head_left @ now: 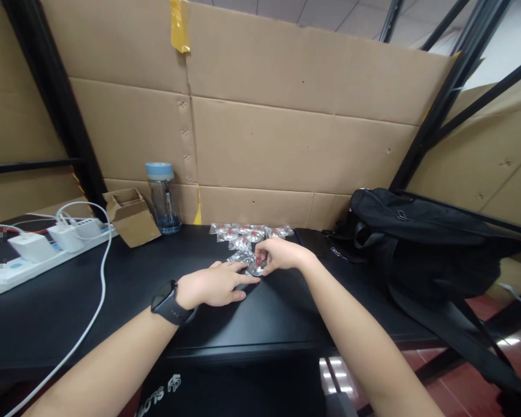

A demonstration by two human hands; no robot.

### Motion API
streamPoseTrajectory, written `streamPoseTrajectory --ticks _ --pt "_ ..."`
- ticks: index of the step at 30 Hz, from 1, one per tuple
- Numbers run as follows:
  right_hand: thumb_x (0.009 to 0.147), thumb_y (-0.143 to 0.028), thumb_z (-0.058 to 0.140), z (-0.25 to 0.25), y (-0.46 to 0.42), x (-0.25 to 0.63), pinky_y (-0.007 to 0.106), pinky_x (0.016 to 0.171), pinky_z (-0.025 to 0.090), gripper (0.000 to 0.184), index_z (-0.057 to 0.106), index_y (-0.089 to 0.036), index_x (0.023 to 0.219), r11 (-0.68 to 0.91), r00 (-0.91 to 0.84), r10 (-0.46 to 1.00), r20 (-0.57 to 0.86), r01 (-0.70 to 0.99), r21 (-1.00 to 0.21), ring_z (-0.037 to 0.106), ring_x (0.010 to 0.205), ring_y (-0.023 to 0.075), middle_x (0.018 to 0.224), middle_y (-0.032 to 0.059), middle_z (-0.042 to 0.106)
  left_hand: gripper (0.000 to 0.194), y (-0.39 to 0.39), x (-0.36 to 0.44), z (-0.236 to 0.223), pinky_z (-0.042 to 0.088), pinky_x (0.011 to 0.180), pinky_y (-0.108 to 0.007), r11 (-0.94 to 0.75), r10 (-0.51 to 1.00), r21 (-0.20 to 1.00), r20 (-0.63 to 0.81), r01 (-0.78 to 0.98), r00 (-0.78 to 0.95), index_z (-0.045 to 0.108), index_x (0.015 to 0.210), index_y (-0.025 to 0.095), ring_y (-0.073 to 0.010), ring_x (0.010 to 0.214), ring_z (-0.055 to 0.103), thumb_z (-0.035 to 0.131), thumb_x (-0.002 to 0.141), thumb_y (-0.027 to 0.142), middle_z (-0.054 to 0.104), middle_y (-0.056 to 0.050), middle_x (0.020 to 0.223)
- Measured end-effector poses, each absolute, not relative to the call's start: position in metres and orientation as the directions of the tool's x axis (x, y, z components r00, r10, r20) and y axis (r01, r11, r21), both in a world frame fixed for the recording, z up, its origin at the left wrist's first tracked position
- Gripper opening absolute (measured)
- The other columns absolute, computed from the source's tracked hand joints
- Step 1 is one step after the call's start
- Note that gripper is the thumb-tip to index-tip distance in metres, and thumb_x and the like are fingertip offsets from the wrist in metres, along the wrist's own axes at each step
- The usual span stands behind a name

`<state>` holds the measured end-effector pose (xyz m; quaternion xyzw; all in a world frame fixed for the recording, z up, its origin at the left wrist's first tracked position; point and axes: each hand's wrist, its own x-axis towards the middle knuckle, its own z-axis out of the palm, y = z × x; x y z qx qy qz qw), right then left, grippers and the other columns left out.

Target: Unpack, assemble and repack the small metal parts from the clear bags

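Observation:
My right hand (282, 255) reaches in from the right, its thumb and fingers closed on a small clear plastic packet (256, 269) with something silvery and red inside. My left hand (219, 285), below a dark wristwatch (169, 302), lies low over the black table (260, 324). Its fingers are stretched out, and the fingertips reach the near edge of the same packet. Another crinkled clear packet (239, 256) lies just behind my left fingers. Farther back, several similar packets (243, 231) with red marks sit in an overlapping group; what exactly they contain is too small to tell.
At the left are a white power strip (39, 260) with chargers and a trailing white cable (103, 278). An opened cardboard box (132, 219) stands beside a blue-lidded bottle (162, 200). A black bag (417, 243) rests at the right. Cardboard panels (264, 145) wall the back.

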<state>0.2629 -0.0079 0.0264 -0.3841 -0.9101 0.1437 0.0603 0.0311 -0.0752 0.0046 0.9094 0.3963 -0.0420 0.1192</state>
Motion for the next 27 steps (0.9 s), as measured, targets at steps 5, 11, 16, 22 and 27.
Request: streamPoseTrajectory --ticks 5,11,16,22,27 --pt "0.060 -0.020 0.091 0.019 -0.007 0.254 0.021 0.061 0.034 0.039 0.068 -0.019 0.092 0.672 -0.681 0.728 0.080 0.684 -0.283 0.057 0.070 0.0126 0.081 -0.0027 0.065 0.053 -0.072 0.029 0.002 0.030 0.116 -0.059 -0.651 0.717 0.188 -0.165 0.735 0.677 0.042 0.149 0.051 -0.0370 0.149 0.033 0.050 0.097 0.046 0.022 0.000 0.169" --pt "0.068 -0.033 0.089 0.011 -0.004 0.248 0.023 0.059 0.030 0.031 0.071 -0.021 0.091 0.654 -0.631 0.756 0.171 0.734 -0.183 0.057 0.071 0.0126 0.083 -0.0013 0.068 0.053 -0.065 0.022 0.000 0.029 0.114 -0.062 -0.611 0.763 0.129 -0.166 0.781 0.624 0.042 0.149 0.051 -0.0386 0.149 0.032 0.049 0.097 0.043 0.023 -0.001 0.168" --pt "0.074 -0.025 0.085 0.010 -0.002 0.249 0.022 0.059 0.031 0.025 0.076 -0.023 0.097 0.721 -0.715 0.689 0.118 0.659 -0.213 0.058 0.066 0.0114 0.075 -0.0028 0.069 0.055 -0.066 0.020 0.003 0.029 0.114 -0.061 -0.599 0.762 0.148 -0.199 0.787 0.617 0.041 0.150 0.051 -0.0379 0.147 0.035 0.049 0.096 0.041 0.020 0.000 0.169" --pt "0.077 -0.029 0.083 0.008 0.000 0.245 0.024 0.059 0.031 0.024 0.080 -0.028 0.100 0.695 -0.678 0.719 0.155 0.708 -0.125 0.062 0.072 0.0150 0.081 0.0001 0.073 0.054 -0.062 0.018 0.005 0.023 0.116 -0.064 -0.581 0.773 0.140 -0.211 0.802 0.598 0.043 0.148 0.053 -0.0364 0.150 0.031 0.050 0.096 0.039 0.023 0.000 0.168" --pt "0.078 -0.026 0.081 0.009 -0.001 0.246 0.024 0.068 0.038 0.023 0.081 -0.029 0.101 0.725 -0.711 0.688 0.146 0.673 -0.142 0.066 0.082 0.0176 0.091 0.0018 0.076 0.056 -0.060 0.015 0.004 0.024 0.118 -0.060 -0.604 0.749 0.172 -0.210 0.778 0.628 0.042 0.150 0.047 -0.0349 0.152 0.028 0.051 0.095 0.042 0.021 -0.001 0.168"
